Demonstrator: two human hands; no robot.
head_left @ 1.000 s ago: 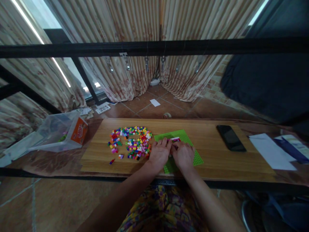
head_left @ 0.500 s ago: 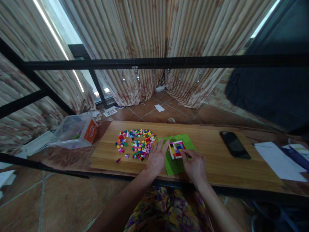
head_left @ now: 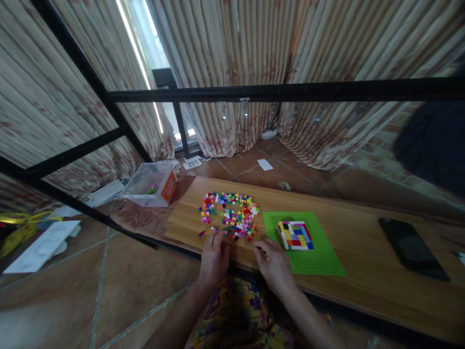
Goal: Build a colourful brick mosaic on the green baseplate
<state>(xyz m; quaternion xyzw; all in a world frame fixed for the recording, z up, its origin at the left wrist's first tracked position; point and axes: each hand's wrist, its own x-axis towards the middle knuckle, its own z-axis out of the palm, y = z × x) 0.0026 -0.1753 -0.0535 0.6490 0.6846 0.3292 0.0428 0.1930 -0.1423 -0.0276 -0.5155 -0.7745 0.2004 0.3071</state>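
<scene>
My left hand (head_left: 214, 258) is at the near edge of a pile of small toy bricks (head_left: 240, 218), its fingers bent together beside a loose white and purple brick (head_left: 213, 229). Whatever it may hold is hidden. My right hand (head_left: 274, 264) is curled, thumb and fingers pinched together, between the pile and a green baseplate (head_left: 325, 257). A tiny object seems to be in that pinch, too small to make out. On the baseplate stands a low square build of coloured bricks (head_left: 296, 236) with white along its near side. Neither hand touches it.
A black phone (head_left: 413, 248) lies toward the right of the wooden tabletop (head_left: 359, 232). Left of the board stands a clear plastic box (head_left: 147, 186) with an orange label. A black metal rail (head_left: 308, 90) crosses beyond the table, in front of the curtains.
Both hands have left the brick build and baseplate and moved left, toward the near side of the brick pile. The view has turned left, so the table appears farther right.
</scene>
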